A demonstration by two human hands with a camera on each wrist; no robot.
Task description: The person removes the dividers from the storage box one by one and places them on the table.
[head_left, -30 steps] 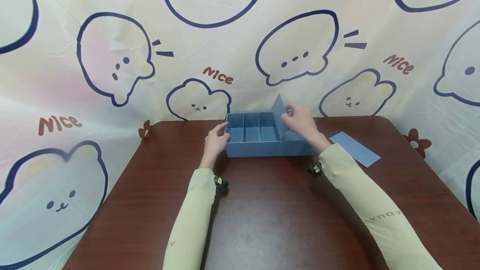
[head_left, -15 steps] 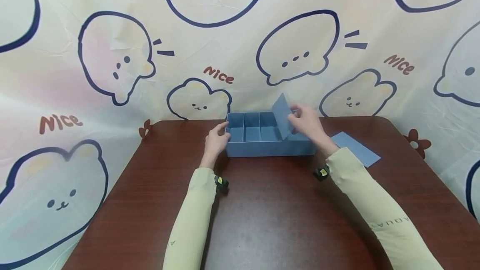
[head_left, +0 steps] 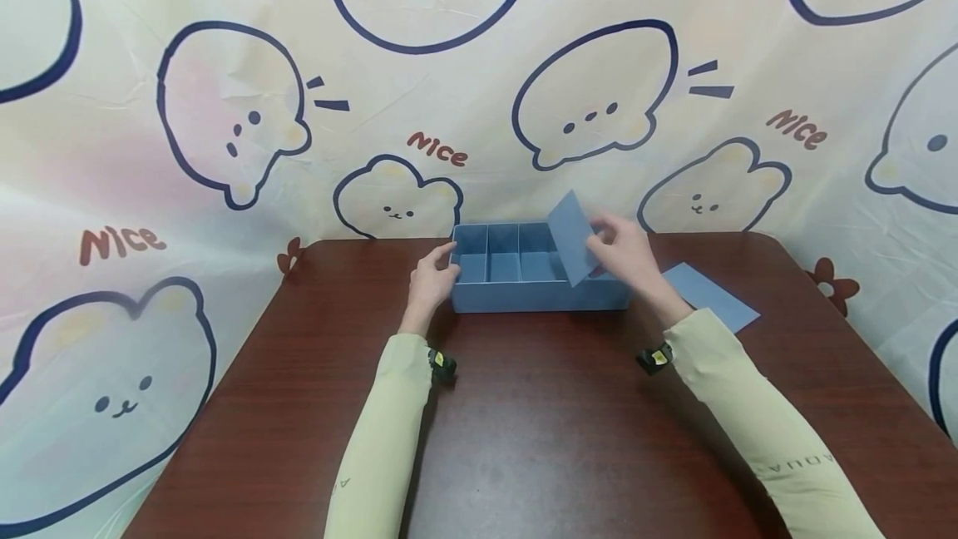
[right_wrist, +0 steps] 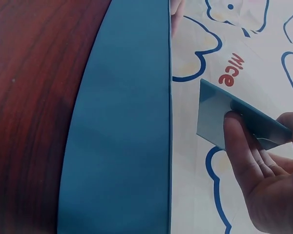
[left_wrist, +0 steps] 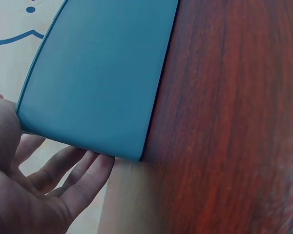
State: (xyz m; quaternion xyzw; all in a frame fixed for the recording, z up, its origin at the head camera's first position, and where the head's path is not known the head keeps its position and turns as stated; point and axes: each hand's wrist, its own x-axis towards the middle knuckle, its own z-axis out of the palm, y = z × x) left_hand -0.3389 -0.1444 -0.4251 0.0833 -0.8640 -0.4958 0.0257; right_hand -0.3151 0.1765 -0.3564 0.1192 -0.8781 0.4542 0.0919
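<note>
A long blue box [head_left: 539, 297] with upright dividers stands near the back of the table. My left hand [head_left: 432, 283] holds its left end; in the left wrist view the fingers [left_wrist: 90, 183] lie against the end wall and the thumb is at the top rim. Tilted above the right part of the box is a thin flat blue panel [head_left: 571, 235]. My right hand [head_left: 624, 252] pinches this panel by its right edge, seen also in the right wrist view. The panel and hand hide the box's right compartments.
A second flat blue panel [head_left: 714, 299] lies on the brown table [head_left: 539, 422], right of the box and partly behind my right wrist. A cartoon-printed cloth [head_left: 479, 98] hangs close behind the table.
My right hand has moved to the right and slightly toward me with the blue panel, which has turned and now tilts more. My left hand stays at the box's left end.
</note>
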